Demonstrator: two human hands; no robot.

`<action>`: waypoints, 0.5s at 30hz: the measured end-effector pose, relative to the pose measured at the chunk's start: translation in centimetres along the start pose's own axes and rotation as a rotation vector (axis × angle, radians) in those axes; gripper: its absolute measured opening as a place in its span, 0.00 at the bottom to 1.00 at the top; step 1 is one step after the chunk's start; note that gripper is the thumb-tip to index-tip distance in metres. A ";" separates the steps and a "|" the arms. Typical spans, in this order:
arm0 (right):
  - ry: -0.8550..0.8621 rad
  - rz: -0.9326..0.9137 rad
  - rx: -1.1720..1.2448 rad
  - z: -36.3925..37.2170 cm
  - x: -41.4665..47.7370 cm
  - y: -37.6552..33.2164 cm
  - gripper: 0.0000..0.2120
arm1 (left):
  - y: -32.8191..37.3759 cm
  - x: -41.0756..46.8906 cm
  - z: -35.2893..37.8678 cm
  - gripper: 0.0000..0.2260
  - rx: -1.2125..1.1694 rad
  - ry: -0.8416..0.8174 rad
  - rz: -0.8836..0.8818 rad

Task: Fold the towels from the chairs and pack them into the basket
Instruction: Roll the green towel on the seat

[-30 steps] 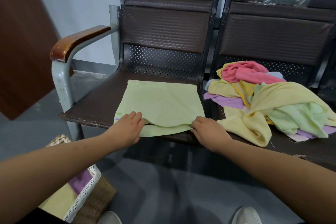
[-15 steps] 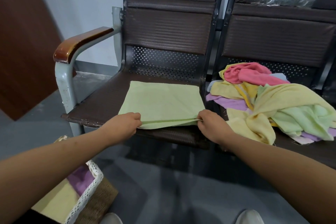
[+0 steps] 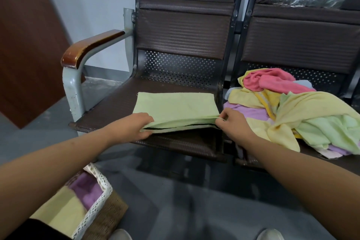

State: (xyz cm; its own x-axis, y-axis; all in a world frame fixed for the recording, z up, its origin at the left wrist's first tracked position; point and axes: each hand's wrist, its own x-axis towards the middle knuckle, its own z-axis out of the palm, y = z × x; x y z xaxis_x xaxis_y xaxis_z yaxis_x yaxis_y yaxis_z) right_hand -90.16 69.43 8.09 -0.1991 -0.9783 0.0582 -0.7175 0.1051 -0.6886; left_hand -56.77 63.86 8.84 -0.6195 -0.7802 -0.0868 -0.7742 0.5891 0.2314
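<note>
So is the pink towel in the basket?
No, the pink towel lies on top of the towel pile on the right-hand chair, not in the basket.

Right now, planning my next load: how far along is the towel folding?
Done: a yellow towel and a purple towel in the basket. In hand: left hand and right hand grip the green towel at its near edge. Left: the crumpled pile on the right chair.
</note>
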 end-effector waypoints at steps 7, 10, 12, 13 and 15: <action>0.003 -0.033 0.083 -0.3 1.4 0.4 0.03 | -1.8 -0.1 -1.4 0.07 -0.190 0.219 -0.233; 0.000 0.001 0.218 -1.0 2.1 0.6 0.10 | -2.2 -0.4 -2.1 0.04 -0.421 0.242 -0.302; -0.021 0.037 0.339 -1.5 2.2 0.7 0.08 | -2.2 -0.5 -2.4 0.06 -0.591 0.255 -0.321; -0.043 0.062 0.399 -1.8 2.3 0.7 0.06 | -2.0 -0.7 -2.6 0.08 -0.659 0.244 -0.318; -0.076 0.092 0.517 -2.1 2.3 0.7 0.05 | -1.8 -0.9 -3.0 0.11 -0.784 0.171 -0.297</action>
State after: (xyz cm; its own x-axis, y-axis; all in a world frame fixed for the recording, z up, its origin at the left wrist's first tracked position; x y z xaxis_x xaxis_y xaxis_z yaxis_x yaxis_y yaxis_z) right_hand -92.55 67.59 9.25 -0.1830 -0.9813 -0.0592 -0.2726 0.1085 -0.9560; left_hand -54.44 62.86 11.42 -0.3281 -0.9374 -0.1169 -0.5489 0.0885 0.8312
